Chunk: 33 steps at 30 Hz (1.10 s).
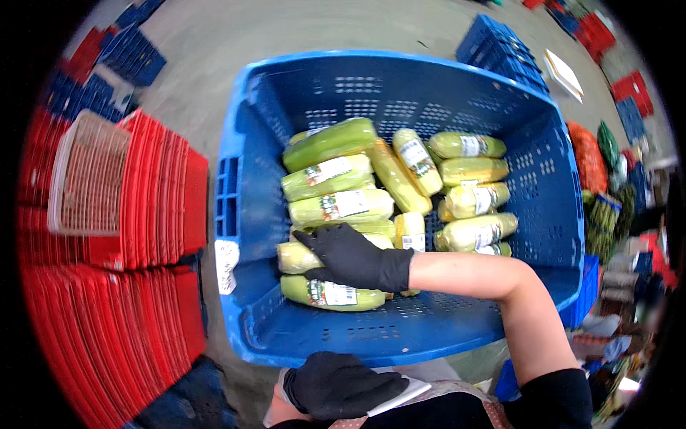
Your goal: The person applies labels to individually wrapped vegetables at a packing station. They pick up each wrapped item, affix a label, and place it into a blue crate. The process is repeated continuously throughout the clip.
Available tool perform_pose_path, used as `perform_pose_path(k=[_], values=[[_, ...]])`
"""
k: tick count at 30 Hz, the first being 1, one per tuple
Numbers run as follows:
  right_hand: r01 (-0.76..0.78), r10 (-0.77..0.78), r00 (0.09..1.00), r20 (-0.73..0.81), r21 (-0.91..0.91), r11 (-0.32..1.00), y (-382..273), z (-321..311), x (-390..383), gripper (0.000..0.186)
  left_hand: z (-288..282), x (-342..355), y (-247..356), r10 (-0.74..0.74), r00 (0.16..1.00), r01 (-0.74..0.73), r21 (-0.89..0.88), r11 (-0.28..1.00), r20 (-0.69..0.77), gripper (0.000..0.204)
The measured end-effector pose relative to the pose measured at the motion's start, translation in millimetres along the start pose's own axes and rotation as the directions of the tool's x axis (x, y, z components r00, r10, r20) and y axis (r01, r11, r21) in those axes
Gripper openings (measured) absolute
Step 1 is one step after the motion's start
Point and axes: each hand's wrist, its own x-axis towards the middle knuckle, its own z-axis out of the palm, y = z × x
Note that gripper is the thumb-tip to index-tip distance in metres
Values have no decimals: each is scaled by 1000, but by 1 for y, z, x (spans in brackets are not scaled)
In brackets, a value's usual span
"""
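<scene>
My right hand (350,255), in a black glove, reaches into a large blue crate (400,350). Its fingers curl round a long, pale green, film-wrapped vegetable (291,259) at the crate's left side; the glove hides most of it. Just nearer lies a greener wrapped vegetable (339,294) with a label. Several more labelled ones, such as a pale one (343,205), lie in rows left, middle and right. My left hand (343,386), also black-gloved, is closed in front of my body, outside the crate. A flat white piece, like paper or card (400,397), sticks out from under its fingers.
Tall stacks of red crates (114,336) stand close on the left, with a pale basket (89,175) on one. Behind the blue crate's far right corner is another blue crate (500,50). An orange net sack (587,157) and green produce (604,222) lie at the right.
</scene>
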Motion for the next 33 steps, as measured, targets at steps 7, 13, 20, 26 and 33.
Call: perform_pose_path(k=[7,13,20,26,33], values=[[-206,115,923,-367,-220,953,-10,24,2,64,0,16,24,-200,975,220,288,932,-97,37],[-178,286,931,-225,403,898,32,-58,-11,45,8,21,34,-345,927,376,336,863,-149,32],[-370,376,926,24,240,897,117,-71,-82,41,19,30,36,-443,876,483,367,795,-192,25],[-186,213,966,148,-174,967,121,-17,-87,35,32,31,32,-485,842,540,382,750,-237,20],[-270,273,961,41,-69,960,125,-5,-89,21,32,33,31,-531,808,589,388,709,-256,14]])
